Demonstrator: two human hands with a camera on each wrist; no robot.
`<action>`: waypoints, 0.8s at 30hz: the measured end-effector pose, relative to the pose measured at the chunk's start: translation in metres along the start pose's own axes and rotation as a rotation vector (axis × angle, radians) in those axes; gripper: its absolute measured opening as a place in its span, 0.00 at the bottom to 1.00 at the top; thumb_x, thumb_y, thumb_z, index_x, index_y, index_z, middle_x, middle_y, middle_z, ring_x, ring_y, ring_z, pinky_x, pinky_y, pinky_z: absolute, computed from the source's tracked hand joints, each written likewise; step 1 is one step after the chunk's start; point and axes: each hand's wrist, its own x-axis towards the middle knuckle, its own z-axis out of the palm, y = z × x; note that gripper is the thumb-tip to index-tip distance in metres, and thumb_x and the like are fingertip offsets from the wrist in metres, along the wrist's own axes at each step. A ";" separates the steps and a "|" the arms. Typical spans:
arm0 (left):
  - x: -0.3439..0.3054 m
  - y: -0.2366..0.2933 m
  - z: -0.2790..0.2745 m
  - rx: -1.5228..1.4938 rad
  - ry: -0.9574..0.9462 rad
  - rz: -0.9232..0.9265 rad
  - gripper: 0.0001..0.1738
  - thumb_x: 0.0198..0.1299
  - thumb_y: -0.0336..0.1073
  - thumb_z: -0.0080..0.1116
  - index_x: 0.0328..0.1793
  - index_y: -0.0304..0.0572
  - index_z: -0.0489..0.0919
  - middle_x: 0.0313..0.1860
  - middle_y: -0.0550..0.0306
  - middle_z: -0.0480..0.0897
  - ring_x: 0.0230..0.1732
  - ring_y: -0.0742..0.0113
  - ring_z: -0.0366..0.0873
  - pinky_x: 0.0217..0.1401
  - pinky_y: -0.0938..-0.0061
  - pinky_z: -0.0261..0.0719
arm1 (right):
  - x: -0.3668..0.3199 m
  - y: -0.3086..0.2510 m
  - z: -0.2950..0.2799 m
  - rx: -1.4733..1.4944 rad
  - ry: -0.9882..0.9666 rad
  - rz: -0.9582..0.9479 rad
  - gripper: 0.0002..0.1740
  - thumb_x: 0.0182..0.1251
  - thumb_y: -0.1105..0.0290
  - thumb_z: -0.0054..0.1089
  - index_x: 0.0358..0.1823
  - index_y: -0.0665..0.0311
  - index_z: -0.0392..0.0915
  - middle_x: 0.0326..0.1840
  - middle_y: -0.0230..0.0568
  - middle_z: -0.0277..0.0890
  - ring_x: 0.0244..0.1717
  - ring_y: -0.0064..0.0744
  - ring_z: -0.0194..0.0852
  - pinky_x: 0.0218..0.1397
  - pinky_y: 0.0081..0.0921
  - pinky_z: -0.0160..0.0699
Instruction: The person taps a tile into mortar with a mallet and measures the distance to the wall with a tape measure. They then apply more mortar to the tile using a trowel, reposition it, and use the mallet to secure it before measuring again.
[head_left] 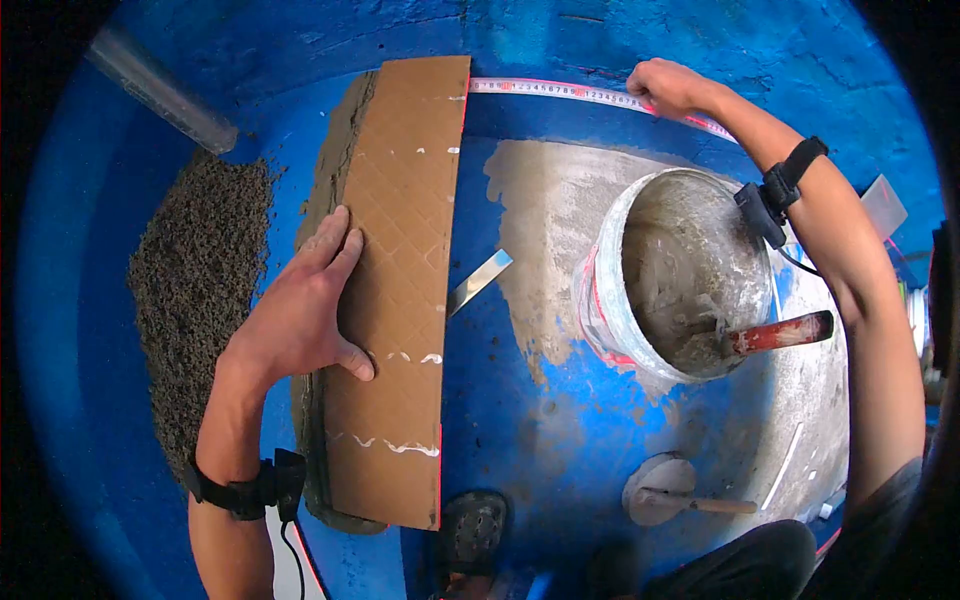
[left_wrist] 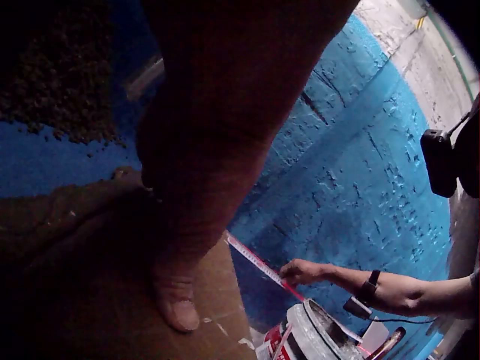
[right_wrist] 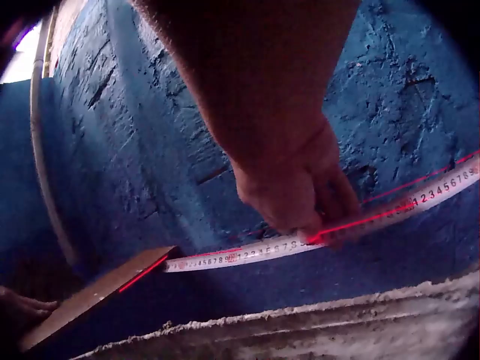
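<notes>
My left hand [head_left: 305, 305] rests on a long brown tile [head_left: 405, 250], fingers and thumb spread over its left part. The tile has a faint diamond pattern and white wavy marks. Wet grey mortar [head_left: 335, 150] shows along its left edge. At the upper right, my right hand [head_left: 672, 88] pinches a white and red tape measure [head_left: 540, 88], which stretches from the tile's far end along the blue wall. In the right wrist view, the tape's blade [right_wrist: 262, 251] meets the tile's corner [right_wrist: 142, 264], and a red line of light falls on both.
Right of the tile stands a mortar-smeared bucket [head_left: 600, 280] with a red-handled tool [head_left: 785, 332] in it. A metal strip [head_left: 482, 280] juts from the tile's side. A trowel [head_left: 665, 490] lies in front. Dark granular material [head_left: 200, 250] is heaped at left, below a clear bar [head_left: 165, 90].
</notes>
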 end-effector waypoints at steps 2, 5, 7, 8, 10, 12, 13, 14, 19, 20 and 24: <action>0.000 -0.001 0.001 0.006 0.003 0.008 0.86 0.10 0.44 0.93 0.84 0.20 0.59 0.90 0.29 0.49 0.90 0.38 0.48 0.92 0.59 0.52 | -0.003 0.000 0.000 0.079 0.039 -0.053 0.05 0.46 0.80 0.60 0.24 0.70 0.73 0.25 0.57 0.73 0.30 0.59 0.72 0.34 0.50 0.67; 0.001 -0.001 0.001 0.008 0.008 0.014 0.86 0.09 0.43 0.93 0.84 0.19 0.59 0.90 0.28 0.49 0.90 0.38 0.48 0.92 0.59 0.52 | -0.001 0.007 0.010 0.087 0.089 -0.074 0.05 0.47 0.79 0.61 0.24 0.70 0.72 0.25 0.57 0.73 0.30 0.60 0.72 0.34 0.50 0.67; 0.001 0.000 0.001 0.002 0.008 0.013 0.86 0.09 0.43 0.93 0.84 0.19 0.59 0.90 0.28 0.49 0.90 0.37 0.48 0.92 0.59 0.52 | -0.001 0.004 0.006 0.068 0.060 -0.042 0.05 0.48 0.78 0.64 0.26 0.69 0.76 0.28 0.58 0.77 0.34 0.62 0.77 0.36 0.52 0.71; 0.001 0.001 0.001 -0.003 0.008 0.007 0.85 0.09 0.42 0.93 0.83 0.19 0.59 0.90 0.28 0.49 0.90 0.37 0.48 0.92 0.59 0.52 | -0.002 0.002 0.004 0.047 0.031 -0.010 0.05 0.49 0.77 0.67 0.29 0.69 0.80 0.31 0.58 0.81 0.37 0.64 0.81 0.38 0.54 0.74; 0.001 0.002 0.001 -0.006 0.007 0.002 0.85 0.09 0.41 0.93 0.83 0.19 0.59 0.90 0.28 0.49 0.90 0.37 0.48 0.92 0.59 0.52 | 0.000 0.007 0.009 0.037 0.030 -0.033 0.05 0.49 0.77 0.66 0.28 0.69 0.80 0.31 0.58 0.81 0.37 0.63 0.81 0.38 0.53 0.74; 0.001 0.001 0.000 -0.003 0.004 0.002 0.85 0.09 0.40 0.93 0.83 0.19 0.59 0.90 0.27 0.48 0.90 0.37 0.47 0.92 0.59 0.52 | 0.002 0.008 0.009 0.029 0.032 -0.056 0.05 0.49 0.78 0.66 0.28 0.69 0.80 0.31 0.59 0.81 0.36 0.63 0.81 0.37 0.53 0.74; 0.001 0.001 0.001 -0.002 0.002 0.003 0.85 0.09 0.40 0.93 0.83 0.19 0.59 0.90 0.27 0.48 0.90 0.37 0.47 0.92 0.59 0.52 | 0.001 0.006 0.007 0.046 0.026 -0.028 0.05 0.49 0.78 0.66 0.28 0.69 0.80 0.30 0.59 0.81 0.36 0.63 0.81 0.37 0.53 0.74; 0.001 0.002 0.000 -0.009 0.000 0.004 0.85 0.10 0.40 0.93 0.83 0.19 0.59 0.90 0.27 0.48 0.90 0.37 0.47 0.92 0.59 0.52 | 0.001 0.003 0.007 0.066 0.018 -0.002 0.05 0.49 0.78 0.67 0.28 0.70 0.80 0.30 0.59 0.81 0.36 0.63 0.81 0.37 0.52 0.75; 0.002 0.001 0.001 -0.023 0.000 0.000 0.85 0.10 0.40 0.93 0.83 0.19 0.59 0.90 0.28 0.47 0.91 0.38 0.46 0.92 0.59 0.50 | 0.000 0.008 0.008 0.050 0.054 -0.064 0.06 0.48 0.77 0.67 0.29 0.69 0.81 0.30 0.59 0.81 0.36 0.63 0.82 0.38 0.52 0.75; 0.002 0.000 0.001 -0.043 0.001 0.007 0.85 0.10 0.40 0.93 0.84 0.19 0.59 0.90 0.29 0.47 0.91 0.39 0.45 0.93 0.59 0.49 | 0.001 0.008 0.008 0.038 0.057 -0.076 0.06 0.48 0.77 0.68 0.29 0.69 0.81 0.31 0.58 0.82 0.36 0.62 0.82 0.38 0.53 0.76; 0.002 -0.001 0.001 -0.062 -0.001 0.019 0.86 0.10 0.41 0.93 0.84 0.19 0.58 0.91 0.29 0.46 0.92 0.40 0.43 0.93 0.60 0.47 | -0.001 0.003 0.003 0.052 0.029 -0.028 0.07 0.48 0.77 0.67 0.30 0.69 0.81 0.31 0.58 0.82 0.37 0.62 0.83 0.38 0.53 0.76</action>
